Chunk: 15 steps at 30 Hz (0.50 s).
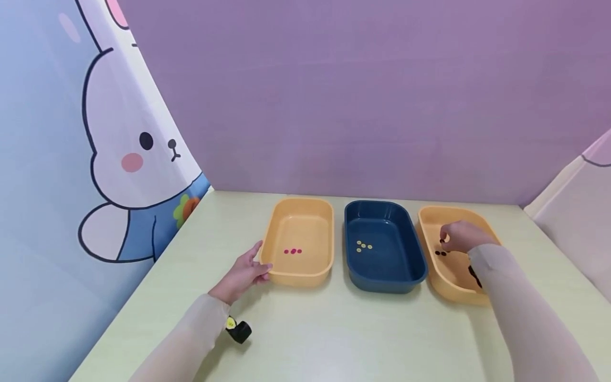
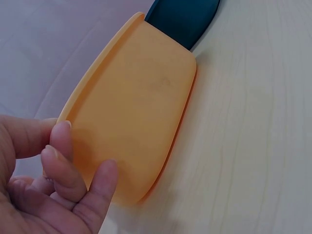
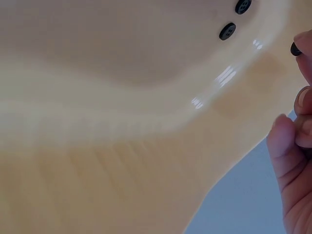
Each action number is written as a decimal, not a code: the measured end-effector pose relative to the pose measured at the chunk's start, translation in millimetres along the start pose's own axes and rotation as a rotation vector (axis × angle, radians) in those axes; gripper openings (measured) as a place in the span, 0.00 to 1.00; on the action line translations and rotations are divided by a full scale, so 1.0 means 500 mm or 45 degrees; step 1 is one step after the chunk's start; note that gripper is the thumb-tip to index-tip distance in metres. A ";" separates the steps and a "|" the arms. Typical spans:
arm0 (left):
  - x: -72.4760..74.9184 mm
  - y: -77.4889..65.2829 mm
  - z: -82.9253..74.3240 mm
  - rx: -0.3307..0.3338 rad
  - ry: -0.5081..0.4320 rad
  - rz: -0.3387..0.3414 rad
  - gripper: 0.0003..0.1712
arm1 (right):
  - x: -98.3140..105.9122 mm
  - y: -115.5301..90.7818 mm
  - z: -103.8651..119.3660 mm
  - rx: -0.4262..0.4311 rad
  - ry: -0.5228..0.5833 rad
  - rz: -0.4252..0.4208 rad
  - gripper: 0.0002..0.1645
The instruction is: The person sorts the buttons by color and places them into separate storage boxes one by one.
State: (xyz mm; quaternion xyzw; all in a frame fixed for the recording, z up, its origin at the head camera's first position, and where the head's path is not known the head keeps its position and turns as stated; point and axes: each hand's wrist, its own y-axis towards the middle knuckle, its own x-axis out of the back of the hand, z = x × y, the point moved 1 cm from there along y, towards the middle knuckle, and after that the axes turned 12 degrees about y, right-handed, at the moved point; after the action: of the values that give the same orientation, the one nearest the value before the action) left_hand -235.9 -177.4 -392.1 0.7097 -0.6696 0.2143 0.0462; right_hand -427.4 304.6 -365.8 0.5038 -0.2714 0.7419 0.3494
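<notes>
At the near left corner of the left orange tray [image 1: 302, 279], my left hand [image 1: 242, 276] grips the rim, with a finger on the inner side and others against the outer wall in the left wrist view. Several pink buttons [image 1: 299, 251] lie in that tray. Over the right orange tray [image 1: 458, 293], my right hand [image 1: 462, 236] pinches a black button [image 3: 295, 49] between thumb and fingertip. More black buttons [image 3: 227, 31] lie on the floor of this tray; the hand covers part of it in the head view.
Between the orange trays stands a dark blue tray [image 1: 384, 284] holding several yellow buttons [image 1: 363, 245]. All three trays sit on a pale table [image 1: 358, 334]. A purple curtain [image 1: 324, 106] hangs behind, and a rabbit-print curtain [image 1: 114, 175] borders the left side.
</notes>
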 end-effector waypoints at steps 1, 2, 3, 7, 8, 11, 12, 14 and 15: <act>0.000 0.000 -0.001 -0.006 -0.003 0.002 0.44 | -0.002 0.000 -0.001 -0.012 0.010 0.007 0.06; -0.001 0.001 -0.001 -0.009 -0.007 0.004 0.44 | -0.004 -0.001 -0.004 -0.016 0.010 0.012 0.07; -0.002 0.001 -0.001 -0.017 -0.007 0.011 0.44 | -0.005 -0.002 -0.006 -0.024 0.015 0.018 0.07; -0.009 0.004 -0.003 -0.042 -0.004 0.033 0.44 | -0.008 -0.010 -0.015 -0.023 -0.005 0.010 0.09; -0.011 0.005 -0.004 -0.046 -0.003 0.038 0.44 | -0.008 -0.012 -0.017 -0.015 -0.019 0.001 0.10; -0.015 0.008 -0.007 -0.048 0.005 0.038 0.44 | -0.003 -0.018 -0.019 0.021 -0.051 -0.054 0.10; -0.016 0.009 -0.007 -0.047 0.008 0.034 0.44 | 0.001 -0.020 -0.020 0.042 -0.068 -0.081 0.11; -0.015 0.011 -0.008 -0.056 0.045 0.021 0.43 | 0.012 -0.020 -0.016 0.066 -0.066 -0.125 0.11; -0.013 0.012 -0.008 -0.071 0.080 0.017 0.43 | 0.019 -0.019 -0.013 0.070 -0.063 -0.147 0.11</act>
State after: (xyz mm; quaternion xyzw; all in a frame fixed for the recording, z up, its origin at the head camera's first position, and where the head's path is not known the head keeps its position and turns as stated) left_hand -242.8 -170.7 -392.0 0.6966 -0.6781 0.2182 0.0856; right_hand -425.9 317.4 -358.7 0.5462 -0.2298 0.7151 0.3709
